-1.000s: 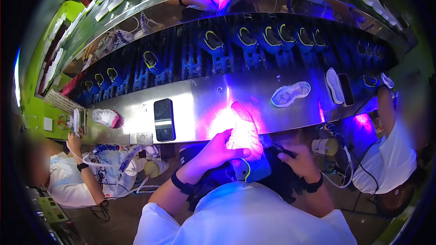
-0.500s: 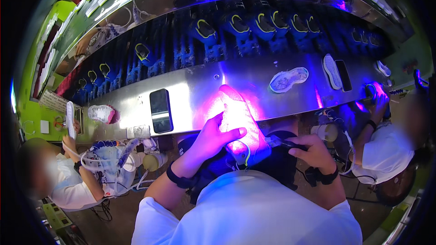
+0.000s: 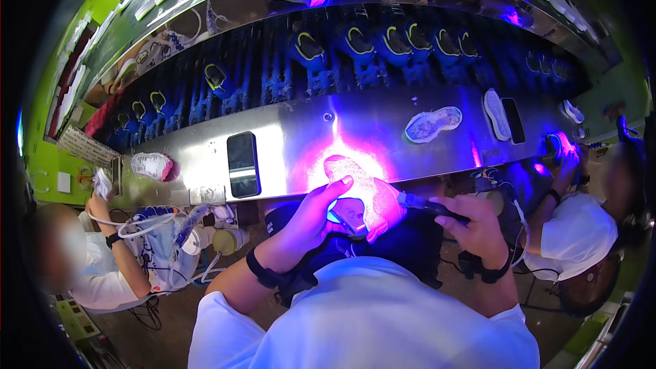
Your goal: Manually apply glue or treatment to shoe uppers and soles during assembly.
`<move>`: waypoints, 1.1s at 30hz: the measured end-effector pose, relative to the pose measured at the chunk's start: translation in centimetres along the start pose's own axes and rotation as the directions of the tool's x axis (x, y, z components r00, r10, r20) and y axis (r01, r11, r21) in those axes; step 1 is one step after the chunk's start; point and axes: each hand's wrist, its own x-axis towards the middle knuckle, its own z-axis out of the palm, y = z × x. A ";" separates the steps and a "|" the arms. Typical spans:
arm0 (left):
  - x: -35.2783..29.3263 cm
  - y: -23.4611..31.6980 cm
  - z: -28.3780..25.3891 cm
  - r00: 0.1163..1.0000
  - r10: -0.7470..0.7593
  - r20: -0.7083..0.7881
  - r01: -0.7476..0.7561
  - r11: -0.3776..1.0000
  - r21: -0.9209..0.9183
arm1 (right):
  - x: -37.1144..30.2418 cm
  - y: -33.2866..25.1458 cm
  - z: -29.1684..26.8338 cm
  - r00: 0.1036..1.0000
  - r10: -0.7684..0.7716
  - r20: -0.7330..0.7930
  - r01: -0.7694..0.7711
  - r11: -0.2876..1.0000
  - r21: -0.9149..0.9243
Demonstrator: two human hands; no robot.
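Note:
A shoe upper (image 3: 374, 201), glowing pink-white under violet light, is tilted over my lap at the near edge of the metal bench. My left hand (image 3: 311, 215) grips it, thumb on the side and the other fingers partly hidden behind; its collar opening faces me. In my right hand (image 3: 482, 227) is a black-handled brush (image 3: 425, 203), its tip touching or very close to the upper's right side. The glare hides the exact contact.
On the metal bench (image 3: 287, 119) lie a phone (image 3: 243, 164), a white sole (image 3: 433, 124), another sole (image 3: 497, 115) beside a second phone (image 3: 512, 121), and a sole at left (image 3: 152, 166). Blue shoe uppers (image 3: 311, 51) line a dark rack behind. Co-workers sit at both sides.
My left hand has turned the upper so its opening shows, and its thumb has shifted. The brush has moved slightly up along the right side. The left co-worker's sole has been lowered.

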 end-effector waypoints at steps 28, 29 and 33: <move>1.1 -4.3 2.5 0.826 -0.184 0.533 0.516 0.627 -0.584 | -1.2 6.4 2.1 0.978 -0.172 -0.117 0.184 0.977 0.106; 0.9 -3.3 3.1 0.915 -0.157 0.373 0.350 0.769 -0.535 | -1.7 6.9 2.4 0.989 -0.090 -0.116 0.105 0.986 0.127; 3.7 0.2 -1.2 0.978 0.170 0.124 -0.129 0.949 -0.287 | -0.2 7.2 4.3 0.999 0.005 -0.054 -0.003 0.999 0.032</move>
